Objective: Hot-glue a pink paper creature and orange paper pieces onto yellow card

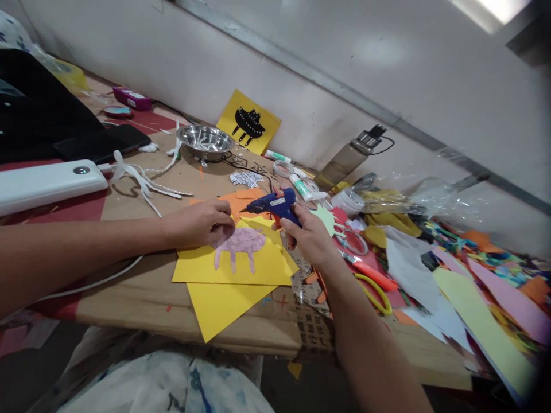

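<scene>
My right hand [307,232] grips a blue glue gun [275,203], its nozzle pointing left above orange paper [245,197]. My left hand [204,222] is closed, fingers curled down at the upper left edge of a pale purple paper cutout [241,244]. Whatever its fingertips hold is hidden. The cutout, with several leg-like strips, lies on a yellow sheet [193,269]. Beneath that sheet, another yellow sheet [219,310] sticks out toward the table's front edge.
At the back are a metal bowl [205,140], a yellow card with a black cutout [249,123] and a tilted bottle [346,158]. Glue sticks [301,186], yellow-handled scissors [374,295] and paper scraps [465,310] crowd the right. A white power strip [47,184] and cords lie left.
</scene>
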The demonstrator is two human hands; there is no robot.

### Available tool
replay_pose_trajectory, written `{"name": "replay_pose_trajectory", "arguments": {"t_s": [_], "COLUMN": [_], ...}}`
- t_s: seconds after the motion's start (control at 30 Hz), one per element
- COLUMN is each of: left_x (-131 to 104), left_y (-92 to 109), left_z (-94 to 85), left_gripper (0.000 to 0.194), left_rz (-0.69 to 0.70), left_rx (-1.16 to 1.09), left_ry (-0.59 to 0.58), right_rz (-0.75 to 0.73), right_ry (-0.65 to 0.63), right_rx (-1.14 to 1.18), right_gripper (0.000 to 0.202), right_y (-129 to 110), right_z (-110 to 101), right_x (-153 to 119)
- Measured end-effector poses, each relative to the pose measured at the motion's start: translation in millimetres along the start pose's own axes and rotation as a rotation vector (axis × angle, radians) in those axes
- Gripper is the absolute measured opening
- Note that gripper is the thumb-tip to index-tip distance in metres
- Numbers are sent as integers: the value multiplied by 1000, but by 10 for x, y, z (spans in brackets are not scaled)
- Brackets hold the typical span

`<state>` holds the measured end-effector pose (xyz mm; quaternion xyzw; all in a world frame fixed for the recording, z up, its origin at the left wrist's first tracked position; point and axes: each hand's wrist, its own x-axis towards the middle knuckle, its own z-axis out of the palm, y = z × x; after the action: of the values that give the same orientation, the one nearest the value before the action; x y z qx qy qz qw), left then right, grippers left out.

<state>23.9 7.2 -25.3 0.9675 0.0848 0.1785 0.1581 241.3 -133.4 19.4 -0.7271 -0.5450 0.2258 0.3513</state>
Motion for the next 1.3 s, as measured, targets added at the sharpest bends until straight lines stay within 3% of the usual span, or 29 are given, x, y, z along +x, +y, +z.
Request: {"name": "replay_pose_trajectory", "arguments": {"t_s": [0.1, 0.27, 0.43, 0.67, 0.77, 0.93, 1.13, 1.3], "left_x": [-5, -19, -23, -15, -17, -24, -13, 0], "left_y": [-6, -32, -46, -51, -53, -59, -36, -1], "left_z": [2, 10, 21, 21, 18, 34, 23, -12], "left_gripper": [28, 28, 30, 30, 31, 30, 23, 18], "left_rz": [-2, 10, 11, -9, -24, -22, -74, -111], "left_rx": [-9, -23, 3, -7, -25, -49, -86, -114], "left_ry": [3, 13, 24, 3, -6, 1, -7, -30], "right_rz": [176, 333, 417, 469, 505, 515, 483, 362], "right_ry": [-75, -71, 127, 416, 482, 477, 436, 428], "right_rx": [313, 584, 755, 593, 465, 313, 253, 184], "right_gripper": [24, 33, 30, 27, 24, 18, 32, 37], "right_y": [32, 70, 157, 415, 531, 634, 727, 802], "right_z": [-15, -93, -178, -222, -170, -101, -92, -60], "right_x": [19, 63, 185, 585, 765, 914, 991, 1118]}}
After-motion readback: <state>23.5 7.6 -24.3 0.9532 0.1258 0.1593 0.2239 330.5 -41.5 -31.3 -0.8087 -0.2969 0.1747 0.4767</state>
